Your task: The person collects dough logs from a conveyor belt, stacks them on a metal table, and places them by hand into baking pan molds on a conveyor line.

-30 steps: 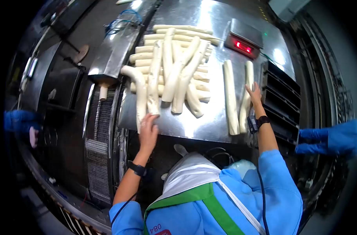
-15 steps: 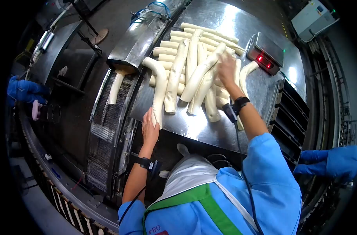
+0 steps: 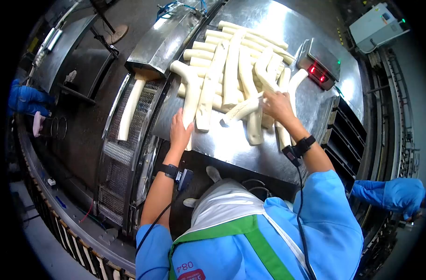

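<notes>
Long cream-coloured rolls (image 3: 232,70), like dough or peeled roots, lie piled on the metal table. My left hand (image 3: 180,133) is closed around the lower end of a bent cream roll (image 3: 189,93) at the pile's left side. Toward the right of the pile, my right hand (image 3: 279,106) grips the end of a slanting cream roll (image 3: 243,109); its other end, with a dark tip, points left toward me. Under that roll lies another upright one (image 3: 255,126). The right fingertips are partly hidden.
A mesh conveyor (image 3: 115,161) runs at the left, carrying one cream roll (image 3: 131,109) out of a metal housing (image 3: 164,39). A scale with red digits (image 3: 320,63) stands on the metal table (image 3: 222,149). Black trays (image 3: 343,140) sit at right. People in blue (image 3: 395,193) are at both sides.
My right hand has come down toward me, and the slanting rolls under it have shifted and turned. The conveyor roll has slid further out. My left hand stays on the bent roll.
</notes>
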### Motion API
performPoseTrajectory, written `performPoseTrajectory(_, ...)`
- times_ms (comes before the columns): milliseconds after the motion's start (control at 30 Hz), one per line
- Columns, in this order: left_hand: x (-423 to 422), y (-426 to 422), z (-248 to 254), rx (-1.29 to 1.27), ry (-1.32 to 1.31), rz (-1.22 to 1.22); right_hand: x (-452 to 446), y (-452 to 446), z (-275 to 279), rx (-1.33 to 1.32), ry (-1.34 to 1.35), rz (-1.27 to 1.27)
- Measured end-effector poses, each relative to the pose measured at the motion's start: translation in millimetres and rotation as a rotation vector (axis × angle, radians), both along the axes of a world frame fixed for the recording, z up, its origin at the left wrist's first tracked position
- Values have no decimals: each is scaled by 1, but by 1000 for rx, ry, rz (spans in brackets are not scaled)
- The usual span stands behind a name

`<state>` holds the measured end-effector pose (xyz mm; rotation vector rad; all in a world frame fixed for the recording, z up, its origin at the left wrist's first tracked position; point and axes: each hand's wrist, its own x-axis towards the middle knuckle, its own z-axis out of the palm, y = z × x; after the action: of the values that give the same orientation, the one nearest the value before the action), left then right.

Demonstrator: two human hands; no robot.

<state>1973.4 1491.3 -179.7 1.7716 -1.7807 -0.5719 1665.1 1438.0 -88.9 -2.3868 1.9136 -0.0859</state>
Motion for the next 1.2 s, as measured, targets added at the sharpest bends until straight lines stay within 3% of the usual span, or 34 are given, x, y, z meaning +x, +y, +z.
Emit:
performPoseTrajectory(100,4,-30,-4,-13,64,8,-14,-1,-1,135,-95,-135)
performPoseTrajectory(133,6,-43,-6,-70,40,10,-1,-1,10,-44,-19,-51)
performPoseTrajectory(167,6,-57,-9,-126,15,10,6,-6,7,-54,-63,78)
performPoseTrajectory(233,1,-88,-2,-151,10,27,39,-9,9,3,-141,449)
performPoseTrajectory(267,-2,-104,1,-172,7,15,48,-15,-16,98,-135,565)
performPoseTrajectory(333,-9,-130,11,-194,8,3,62,-13,-20,84,-10,583)
performPoseTrajectory(400,-16,-148,19,108,-69,112,50,-20,-22,99,-17,535)
performPoseTrajectory(433,-16,-157,15,117,-69,109,33,-22,-15,113,-27,487)
performPoseTrajectory(467,-14,-166,12,119,-53,94,12,-16,-4,201,-210,396)
performPoseTrajectory(533,-17,-174,11,60,-27,69,-12,-7,2,136,-211,431)
performPoseTrajectory(633,-32,-196,25,-290,28,-209,-10,-6,3,-16,-134,533)
performPoseTrajectory(667,-42,-205,34,-245,144,-294,-6,-8,2,-130,-91,630)
performPoseTrajectory(700,-49,-215,34,-199,207,-382,-1,-9,3,222,-124,518)
performPoseTrajectory(767,-52,-242,12,-397,94,-354,-3,-10,-3,302,-107,479)
performPoseTrajectory(800,-48,-245,12,-399,95,-355,-12,-7,-10,262,-153,414)
performPoseTrajectory(867,-36,-247,12,-121,-13,-76,-44,3,-23,206,-130,341)
performPoseTrajectory(900,-29,-246,8,-92,-94,-94,-58,8,-23,167,-151,314)
performPoseTrajectory(967,-9,-240,2,-45,111,-364,-74,7,-25,215,-111,285)
performPoseTrajectory(1033,-4,-213,3,-48,152,-394,-60,-8,-24,309,-68,173)
performPoseTrajectory(1100,-6,-174,5,-52,190,-432,-26,-35,-18,64,-391,98)
performPoseTrajectory(1200,-6,-107,7,-133,200,-314,37,-92,-17,92,-508,37)
